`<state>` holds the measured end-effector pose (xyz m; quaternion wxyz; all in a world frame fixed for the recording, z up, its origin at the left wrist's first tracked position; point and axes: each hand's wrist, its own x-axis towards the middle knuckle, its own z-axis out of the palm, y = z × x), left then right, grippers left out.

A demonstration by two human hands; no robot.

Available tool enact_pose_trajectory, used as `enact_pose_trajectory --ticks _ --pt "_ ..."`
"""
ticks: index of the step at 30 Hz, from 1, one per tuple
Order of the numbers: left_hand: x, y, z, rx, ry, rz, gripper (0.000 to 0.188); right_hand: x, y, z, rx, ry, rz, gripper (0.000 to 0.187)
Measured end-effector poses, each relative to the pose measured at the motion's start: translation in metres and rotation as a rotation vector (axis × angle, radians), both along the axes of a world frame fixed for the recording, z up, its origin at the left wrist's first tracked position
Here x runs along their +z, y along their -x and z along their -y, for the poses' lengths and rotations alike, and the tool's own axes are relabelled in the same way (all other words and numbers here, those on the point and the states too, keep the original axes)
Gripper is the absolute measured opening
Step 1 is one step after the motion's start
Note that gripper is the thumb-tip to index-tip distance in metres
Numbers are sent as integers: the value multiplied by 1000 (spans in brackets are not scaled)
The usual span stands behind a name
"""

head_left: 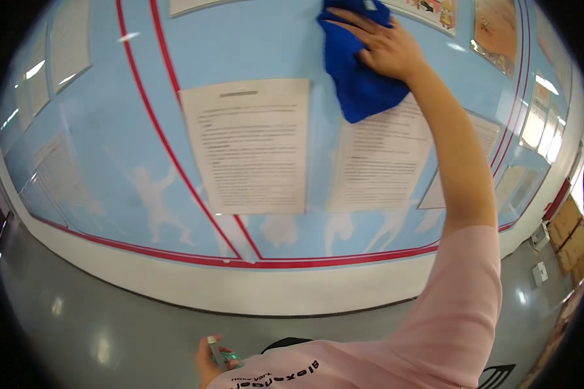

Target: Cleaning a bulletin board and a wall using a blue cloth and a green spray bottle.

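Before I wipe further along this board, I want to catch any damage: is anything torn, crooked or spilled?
Nothing stands out. The printed sheets lie flat on the blue board, and the right hand presses a blue cloth against it. No tears or spills show.

Bright, even indoor light fills the view. The glossy blue board (110,149) mirrors ceiling lamps as white streaks along its upper left and right edges, and the grey floor (110,324) below the board shows soft round glare spots. Shadows are faint. Fisheye bending curves the board's red lines; corners beyond it fall black.
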<state>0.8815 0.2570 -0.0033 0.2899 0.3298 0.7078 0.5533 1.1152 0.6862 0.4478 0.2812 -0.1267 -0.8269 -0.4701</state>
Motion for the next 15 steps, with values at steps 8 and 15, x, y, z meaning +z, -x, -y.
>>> enact_pose_trajectory --ticks 8,15 --pt "-27 -42 -88 -179 -25 43 68 -20 -216 -82 -203 -97 -300 59" --pt "-13 -82 -139 -247 6 39 66 -39 -328 -131 -109 -104 -602 56"
